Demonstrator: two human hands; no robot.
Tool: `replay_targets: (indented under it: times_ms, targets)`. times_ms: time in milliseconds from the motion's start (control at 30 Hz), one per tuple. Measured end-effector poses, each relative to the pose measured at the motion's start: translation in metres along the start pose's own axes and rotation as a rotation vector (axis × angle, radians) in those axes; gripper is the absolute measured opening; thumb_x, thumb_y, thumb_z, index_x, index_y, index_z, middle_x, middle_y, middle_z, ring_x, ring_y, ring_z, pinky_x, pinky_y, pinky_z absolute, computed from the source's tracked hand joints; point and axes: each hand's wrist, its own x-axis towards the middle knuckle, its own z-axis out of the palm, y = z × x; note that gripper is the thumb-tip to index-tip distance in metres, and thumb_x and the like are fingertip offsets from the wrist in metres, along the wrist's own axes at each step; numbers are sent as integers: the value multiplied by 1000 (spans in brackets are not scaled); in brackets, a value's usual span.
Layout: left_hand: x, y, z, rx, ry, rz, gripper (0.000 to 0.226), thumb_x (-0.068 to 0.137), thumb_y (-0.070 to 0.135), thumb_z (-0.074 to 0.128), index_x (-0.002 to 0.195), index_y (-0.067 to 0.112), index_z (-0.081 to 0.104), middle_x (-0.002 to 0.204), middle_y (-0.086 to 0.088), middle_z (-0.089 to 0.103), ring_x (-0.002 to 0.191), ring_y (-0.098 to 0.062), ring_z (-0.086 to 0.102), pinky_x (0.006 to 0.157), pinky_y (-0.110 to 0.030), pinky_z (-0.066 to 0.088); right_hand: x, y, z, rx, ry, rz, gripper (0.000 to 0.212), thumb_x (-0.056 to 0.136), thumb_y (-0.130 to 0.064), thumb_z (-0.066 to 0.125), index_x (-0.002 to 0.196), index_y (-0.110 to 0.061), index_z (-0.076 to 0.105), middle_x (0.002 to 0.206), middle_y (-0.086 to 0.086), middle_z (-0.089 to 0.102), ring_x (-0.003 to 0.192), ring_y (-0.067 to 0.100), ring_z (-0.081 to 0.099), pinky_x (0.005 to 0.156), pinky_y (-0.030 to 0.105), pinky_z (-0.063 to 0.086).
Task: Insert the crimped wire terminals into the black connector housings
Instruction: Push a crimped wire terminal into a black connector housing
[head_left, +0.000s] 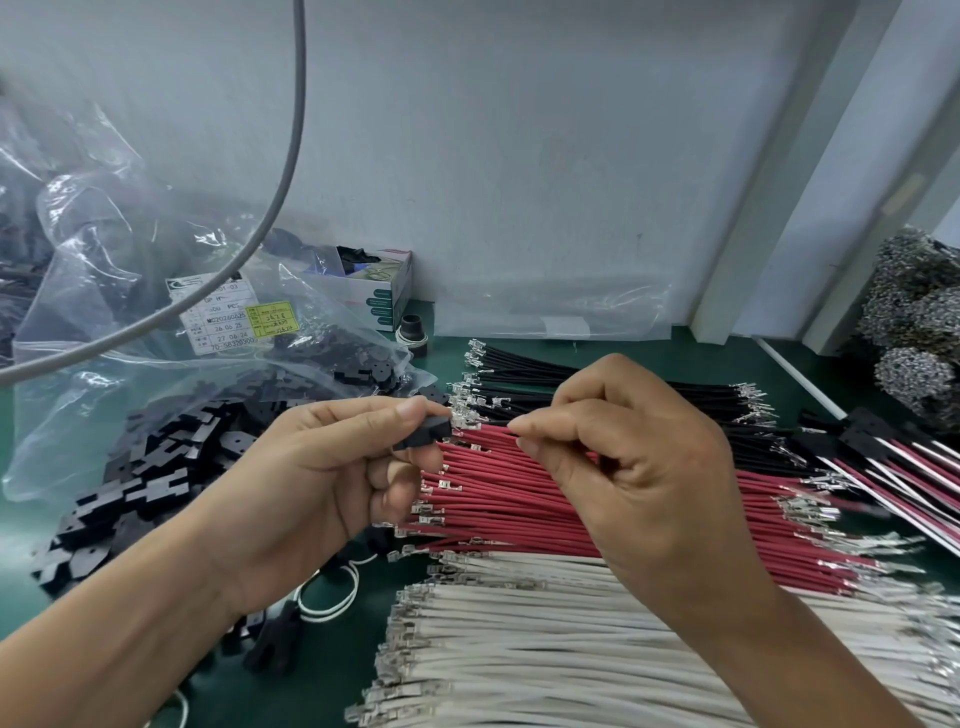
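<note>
The left hand (332, 467) pinches a black connector housing (428, 434) above the green tabletop (649, 348). The right hand (634, 457) pinches one red wire (491, 434), its terminal at the housing. Beneath lie black wires (571, 387), red wires (519, 509) and white wires (545, 649); loose housings (156, 467) spill from a plastic bag (130, 291) at left.

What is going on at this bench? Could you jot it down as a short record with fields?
left hand: left hand holds a black connector housing
right hand: right hand pinches a red wire, its terminal at the housing
wire stacks: black wires farthest, red wires in the middle, white wires nearest
spare housings: loose black pile spilling from a clear plastic bag
surface: green mat
</note>
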Motion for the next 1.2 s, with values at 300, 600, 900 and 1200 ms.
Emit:
replay_targets:
  times_ms: [300,600,900,1200]
  targets:
    - [0,2,-3,-27,-42,-81,38,75,30,85,103,4,78,72,-9,67,49,-12,57,48,-22,51,-1,1,1,20,-83,-16,7,88,-15,77,94,-16,81,82,-8,59,72,13,59,59,27,49]
    - [0,-1,-1,-2,1,-128,55,64,33,95,104,-1,77,71,-10,65,49,-13,57,47,-22,51,0,1,0,-8,-142,18,7,89,-20,76,94,-20,81,81,-11,57,72,13,58,58,36,52]
    - [-5,1,22,147,153,17,41,72,34,77,102,7,80,74,-14,73,52,-18,62,48,-23,53,-5,-5,11,-123,-81,-33,10,93,-21,70,97,-16,78,82,-8,57,71,10,55,58,32,50]
    - [-10,4,21,536,187,197,31,63,23,83,94,25,83,72,-13,77,53,-14,66,49,-19,54,-3,0,6,-60,-165,83,6,91,-26,72,92,-23,77,87,-13,59,80,10,61,66,34,53]
